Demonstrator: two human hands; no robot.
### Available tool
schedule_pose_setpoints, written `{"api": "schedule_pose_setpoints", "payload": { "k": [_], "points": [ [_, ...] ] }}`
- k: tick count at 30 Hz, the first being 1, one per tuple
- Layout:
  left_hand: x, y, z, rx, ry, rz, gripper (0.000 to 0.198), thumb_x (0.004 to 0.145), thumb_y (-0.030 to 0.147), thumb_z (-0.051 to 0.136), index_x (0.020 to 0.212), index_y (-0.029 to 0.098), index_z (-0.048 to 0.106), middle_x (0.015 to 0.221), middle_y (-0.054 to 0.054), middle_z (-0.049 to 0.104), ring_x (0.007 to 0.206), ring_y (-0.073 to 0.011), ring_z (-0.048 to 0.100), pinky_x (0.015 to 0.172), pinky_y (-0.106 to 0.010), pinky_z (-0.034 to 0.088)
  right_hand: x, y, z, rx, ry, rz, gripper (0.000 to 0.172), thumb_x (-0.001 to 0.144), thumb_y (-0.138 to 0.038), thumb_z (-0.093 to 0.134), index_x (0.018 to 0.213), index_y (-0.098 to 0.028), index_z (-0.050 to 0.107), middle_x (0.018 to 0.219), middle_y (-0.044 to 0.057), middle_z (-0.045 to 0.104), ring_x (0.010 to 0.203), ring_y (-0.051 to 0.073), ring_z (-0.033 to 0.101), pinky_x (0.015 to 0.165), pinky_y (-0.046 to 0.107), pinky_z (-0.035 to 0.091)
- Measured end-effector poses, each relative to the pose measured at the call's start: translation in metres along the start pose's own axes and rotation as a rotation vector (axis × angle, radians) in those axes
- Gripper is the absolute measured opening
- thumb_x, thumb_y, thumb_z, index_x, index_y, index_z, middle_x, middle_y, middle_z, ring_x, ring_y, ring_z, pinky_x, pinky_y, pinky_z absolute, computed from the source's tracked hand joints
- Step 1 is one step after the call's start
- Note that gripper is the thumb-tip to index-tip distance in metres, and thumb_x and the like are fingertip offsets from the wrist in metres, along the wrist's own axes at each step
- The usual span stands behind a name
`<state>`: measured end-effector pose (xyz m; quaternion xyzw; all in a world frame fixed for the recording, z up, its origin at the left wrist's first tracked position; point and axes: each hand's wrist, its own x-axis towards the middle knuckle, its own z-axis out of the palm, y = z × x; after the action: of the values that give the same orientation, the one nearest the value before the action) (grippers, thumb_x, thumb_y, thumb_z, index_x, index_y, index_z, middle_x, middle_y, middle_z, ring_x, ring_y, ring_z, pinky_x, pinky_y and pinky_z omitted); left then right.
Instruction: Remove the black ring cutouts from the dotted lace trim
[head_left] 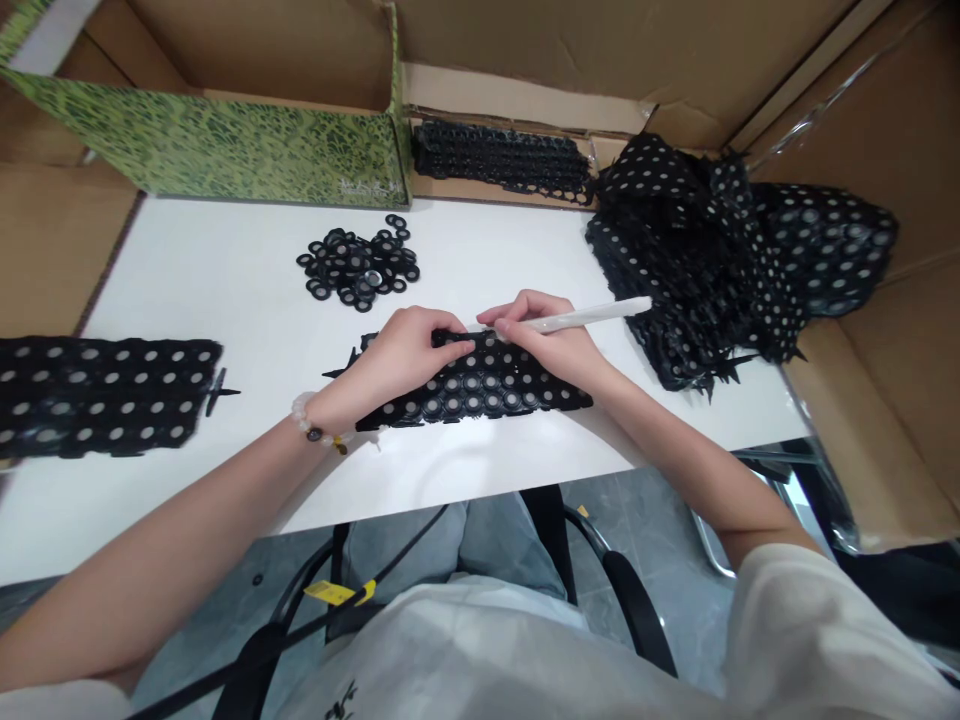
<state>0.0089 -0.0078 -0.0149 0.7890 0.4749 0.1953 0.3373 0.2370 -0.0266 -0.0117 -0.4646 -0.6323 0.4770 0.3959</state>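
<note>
A black perforated sheet with rows of round holes lies on the white table in front of me. My left hand rests on its upper left part, thumb and index finger pinched at the top edge. My right hand is closed around a white pen-like tool, its tip near the sheet's top edge by my left fingertips. The tip itself is hard to make out. Behind the sheet, to the left, sits a loose pile of small black rings.
Another black perforated sheet lies at the left. A green patterned box stands at the back left, with stacked black strips beside it. A heap of black dotted sheets fills the right side, against cardboard walls.
</note>
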Motion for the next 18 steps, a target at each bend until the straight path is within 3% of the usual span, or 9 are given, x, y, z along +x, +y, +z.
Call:
{"api": "schedule_pose_setpoints", "payload": {
  "k": [5,10,18],
  "points": [
    [-0.001,0.005,0.002,0.002,-0.016,-0.02,0.031,0.092,0.048,0.065,0.092,0.021,0.081,0.093,-0.006,0.083,0.084,-0.0256,0.071,0.077,-0.035,0.048,0.0,0.008,0.004,-0.082,-0.011,0.017,0.026,0.089,-0.045,0.074,0.078,-0.024,0.062,0.094,0.004,0.08,0.094,0.023,0.073,0.093,0.042,0.054],
    [-0.001,0.007,-0.003,-0.041,-0.066,-0.012,0.027,0.091,0.043,0.066,0.096,0.022,0.082,0.098,-0.005,0.084,0.091,-0.0259,0.074,0.086,-0.035,0.051,0.0,0.007,0.002,-0.143,0.004,0.025,0.028,0.089,-0.046,0.073,0.078,-0.024,0.062,0.087,0.003,0.076,0.087,0.023,0.07,0.087,0.04,0.053],
    [0.0,0.003,0.004,-0.056,-0.024,-0.009,0.031,0.089,0.045,0.065,0.097,0.021,0.083,0.097,-0.006,0.083,0.09,-0.0275,0.073,0.082,-0.036,0.053,-0.003,0.013,0.008,-0.158,-0.039,-0.024,0.026,0.094,-0.047,0.07,0.083,-0.025,0.062,0.097,0.003,0.08,0.093,0.024,0.073,0.089,0.041,0.054]
  ]
}}
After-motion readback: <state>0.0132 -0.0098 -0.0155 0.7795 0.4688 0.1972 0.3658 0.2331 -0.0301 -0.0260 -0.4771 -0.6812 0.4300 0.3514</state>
